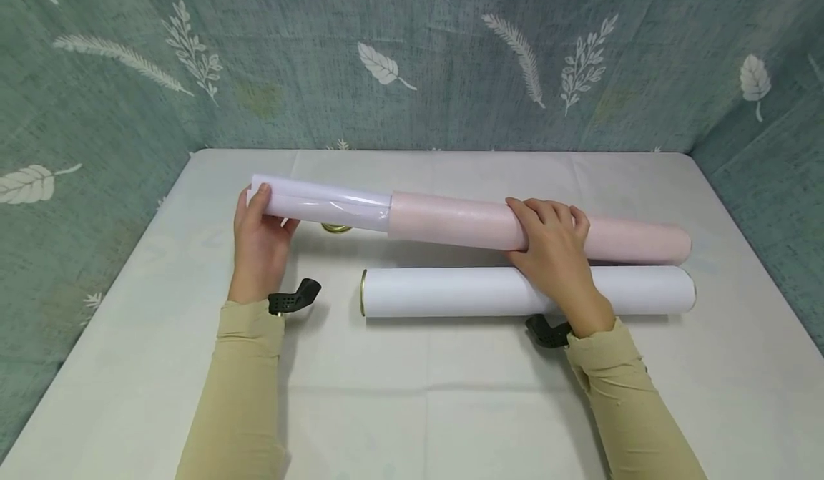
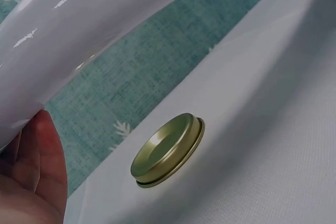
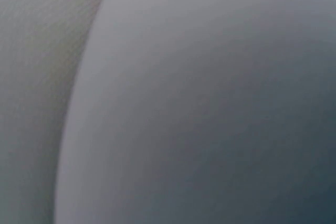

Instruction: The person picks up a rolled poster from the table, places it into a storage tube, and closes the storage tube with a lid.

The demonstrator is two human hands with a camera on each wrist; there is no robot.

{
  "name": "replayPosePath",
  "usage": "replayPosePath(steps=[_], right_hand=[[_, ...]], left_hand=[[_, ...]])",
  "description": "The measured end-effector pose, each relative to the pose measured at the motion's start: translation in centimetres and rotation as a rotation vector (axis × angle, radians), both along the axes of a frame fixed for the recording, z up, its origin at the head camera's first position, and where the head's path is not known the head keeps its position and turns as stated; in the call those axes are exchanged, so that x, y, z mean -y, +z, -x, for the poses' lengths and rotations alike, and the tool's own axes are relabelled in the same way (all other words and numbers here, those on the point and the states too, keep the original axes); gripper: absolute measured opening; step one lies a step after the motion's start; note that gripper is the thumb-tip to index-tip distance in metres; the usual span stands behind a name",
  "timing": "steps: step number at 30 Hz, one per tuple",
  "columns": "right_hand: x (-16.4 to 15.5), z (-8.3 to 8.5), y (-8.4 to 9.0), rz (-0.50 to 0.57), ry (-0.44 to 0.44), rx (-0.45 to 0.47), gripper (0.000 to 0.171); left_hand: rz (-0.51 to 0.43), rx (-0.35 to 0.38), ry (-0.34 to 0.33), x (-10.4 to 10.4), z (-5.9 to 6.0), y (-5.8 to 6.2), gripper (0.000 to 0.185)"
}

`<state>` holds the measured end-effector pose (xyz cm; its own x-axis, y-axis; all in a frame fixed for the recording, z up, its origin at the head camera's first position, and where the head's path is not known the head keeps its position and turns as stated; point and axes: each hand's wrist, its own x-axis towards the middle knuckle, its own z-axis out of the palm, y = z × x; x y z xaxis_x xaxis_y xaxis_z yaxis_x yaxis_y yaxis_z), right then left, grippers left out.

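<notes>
Both gripping; left hand (image 1: 260, 251): white roll (image 1: 322, 204) end; right hand (image 1: 555, 247): pink tube (image 1: 457, 222); table (image 1: 129, 365) room toward left edge

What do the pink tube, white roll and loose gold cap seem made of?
The pink tube looks like matte cardboard, straight and dull-surfaced. The white roll seems to be glossy paper, perhaps wrapped in clear film, given its bright, broken highlights. The loose gold cap is probably metal, judging by its satin sheen and stepped rim, though coated plastic is possible.
</notes>
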<state>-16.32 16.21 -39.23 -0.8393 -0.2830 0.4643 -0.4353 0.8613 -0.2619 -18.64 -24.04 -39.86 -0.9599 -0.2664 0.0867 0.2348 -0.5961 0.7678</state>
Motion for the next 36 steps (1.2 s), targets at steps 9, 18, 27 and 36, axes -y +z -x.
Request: replayPosePath(steps=[9,18,27,36], right_hand=[[0.0,-0.1,0.0,0.002,-0.005,0.011,0.07],[0.2,-0.2,-0.1,0.001,-0.013,0.003,0.069],[0.2,-0.3,-0.1,0.0,-0.012,0.004,0.069],[0.2,-0.3,0.0,-0.003,-0.014,0.017,0.07]], left_hand=[[0.093,0.041,0.018,0.0,-0.3,0.5,0.04],[0.16,0.048,0.011,0.1,-0.4,1.0,0.036],[0.297,0.067,0.025,-0.7,-0.4,1.1,0.03],[0.385,0.1,0.025,-1.3,-0.6,1.5,0.031]])
